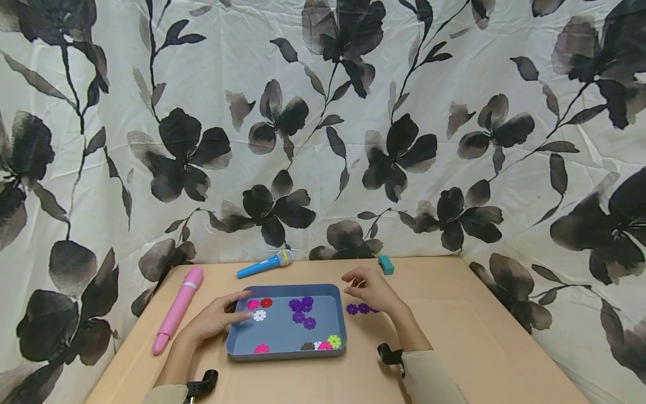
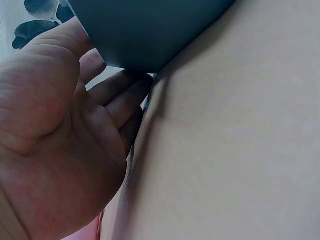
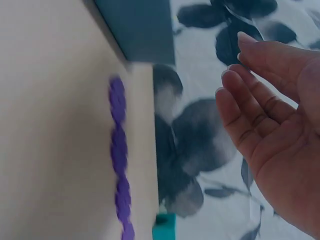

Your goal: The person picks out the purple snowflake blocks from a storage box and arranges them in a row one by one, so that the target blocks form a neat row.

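My left hand [image 1: 214, 317] grips the left side of a shallow blue-grey tray [image 1: 282, 356], thumb over the rim and fingers against the outer wall. The left wrist view has the tray's side [image 2: 145, 30] close up against those fingers. Flower-shaped discs lie in the tray: several purple discs [image 1: 303, 306] at centre right, with pink, red and white ones [image 1: 259, 315] near my thumb. My right hand [image 1: 373, 289] hovers right of the tray, fingers loosely bent and holding nothing. Below it a row of joined purple discs [image 3: 119, 150] lies on the table, partly hidden by the hand in the head view.
A blue toy microphone [image 1: 264, 264] lies behind the tray, and a teal block [image 1: 386, 265] sits at the table's back edge. To the left is a long pink pen-shaped tube [image 1: 178, 311]. A floral cloth [image 1: 323, 140] hangs behind the wooden table [image 1: 479, 336].
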